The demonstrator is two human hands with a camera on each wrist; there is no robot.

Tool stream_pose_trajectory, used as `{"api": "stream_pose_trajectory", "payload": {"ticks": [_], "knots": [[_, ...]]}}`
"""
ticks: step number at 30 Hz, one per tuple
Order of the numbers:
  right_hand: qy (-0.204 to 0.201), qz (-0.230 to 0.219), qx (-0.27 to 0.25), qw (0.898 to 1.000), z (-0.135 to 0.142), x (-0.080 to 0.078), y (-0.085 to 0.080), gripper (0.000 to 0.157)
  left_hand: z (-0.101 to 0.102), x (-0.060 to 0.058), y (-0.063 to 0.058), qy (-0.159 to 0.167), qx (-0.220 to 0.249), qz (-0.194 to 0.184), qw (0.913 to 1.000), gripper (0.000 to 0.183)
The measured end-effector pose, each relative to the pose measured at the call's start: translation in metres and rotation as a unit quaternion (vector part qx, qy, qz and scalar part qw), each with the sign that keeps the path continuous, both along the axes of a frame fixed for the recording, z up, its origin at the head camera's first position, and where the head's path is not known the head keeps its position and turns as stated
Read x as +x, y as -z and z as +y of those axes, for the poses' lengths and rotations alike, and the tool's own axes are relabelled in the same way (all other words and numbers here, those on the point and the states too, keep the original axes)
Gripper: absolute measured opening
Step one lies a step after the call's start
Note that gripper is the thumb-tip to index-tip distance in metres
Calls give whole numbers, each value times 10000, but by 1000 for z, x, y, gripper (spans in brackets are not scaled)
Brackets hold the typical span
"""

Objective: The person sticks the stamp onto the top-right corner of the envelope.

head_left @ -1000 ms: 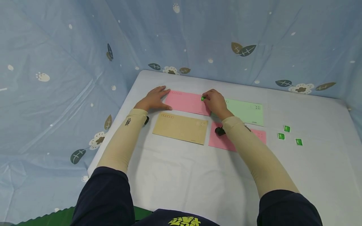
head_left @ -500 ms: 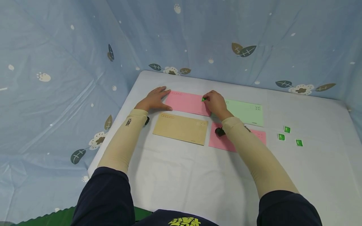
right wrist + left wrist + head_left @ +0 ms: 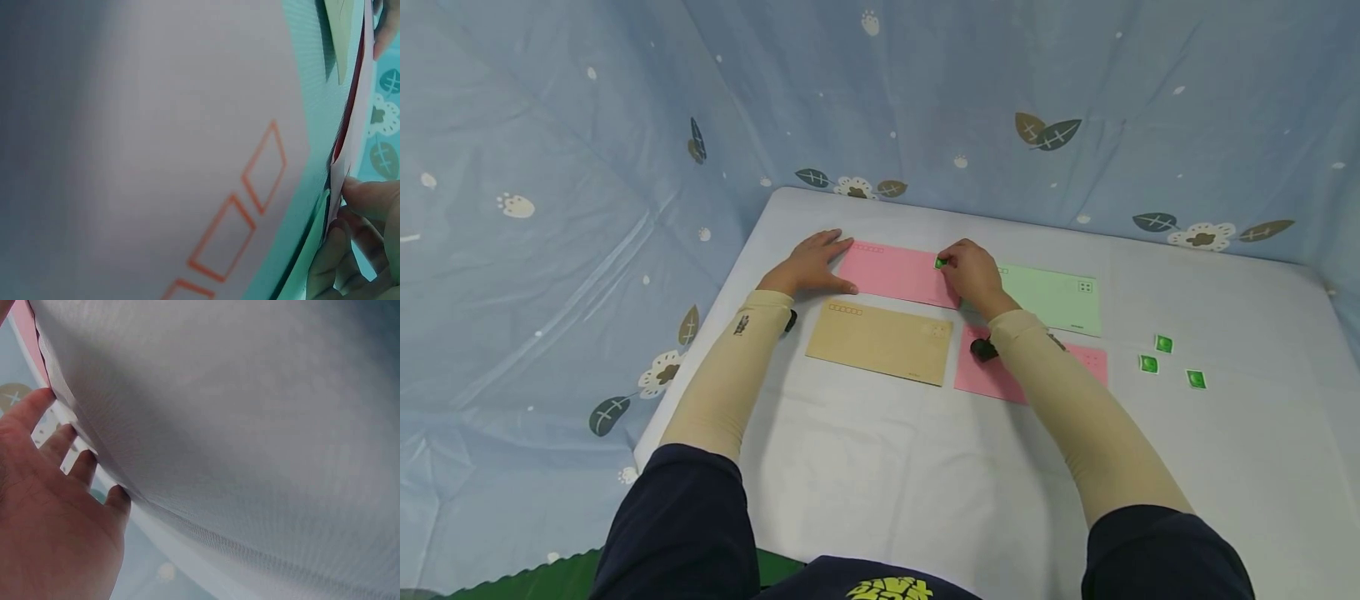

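Over white cloth (image 3: 865, 467), right grip (image 3: 972, 270) pinches green sticker (image 3: 939, 262).

The left grip (image 3: 807, 265) lies spread, the right grip (image 3: 973, 273) pinches (arms (image 3: 730, 375) outstretched).

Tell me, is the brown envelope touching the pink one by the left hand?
Apart: the head view shows white table between the brown envelope and that pink envelope.

Blue curtain (image 3: 880, 83) hanging along the back and left of a white, cloth-covered tabletop (image 3: 865, 467) that's kinda wrinkly. The print's got pale paw marks (image 3: 516, 205), brown and dark green leaves (image 3: 1060, 135), white flowers (image 3: 1201, 237). Something green (image 3: 565, 581) shows bottom left, can't tell what.
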State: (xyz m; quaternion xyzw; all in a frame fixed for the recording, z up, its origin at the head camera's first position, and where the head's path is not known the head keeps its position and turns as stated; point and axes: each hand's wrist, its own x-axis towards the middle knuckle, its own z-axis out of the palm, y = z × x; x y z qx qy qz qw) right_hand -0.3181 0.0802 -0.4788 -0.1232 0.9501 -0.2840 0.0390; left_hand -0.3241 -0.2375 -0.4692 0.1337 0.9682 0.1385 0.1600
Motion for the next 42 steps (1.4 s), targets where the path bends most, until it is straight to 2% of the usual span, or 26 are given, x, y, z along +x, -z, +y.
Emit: {"api": "stream_pose_trajectory", "payload": {"ticks": [11, 19, 25, 29, 42], "knots": [[46, -19, -304, 9995, 3, 2, 0, 29, 0, 1, 1, 54, -110, 91, 9999, 109], [-211, 83, -404, 9989, 3, 16, -9, 30, -1, 0, 0, 0, -9, -2, 10000, 109], [-403, 173, -170, 9989, 2, 21, -7, 30, -1, 1, 0, -120, 53, -56, 9999, 109], [-479, 157, 97, 9987, 3, 22, -5, 29, 0, 2, 1, -27, 96, -20, 9999, 109], [-583, 57, 165, 9981, 3, 19, -7, 31, 0, 2, 0, 18, 75, -1, 10000, 108]]}}
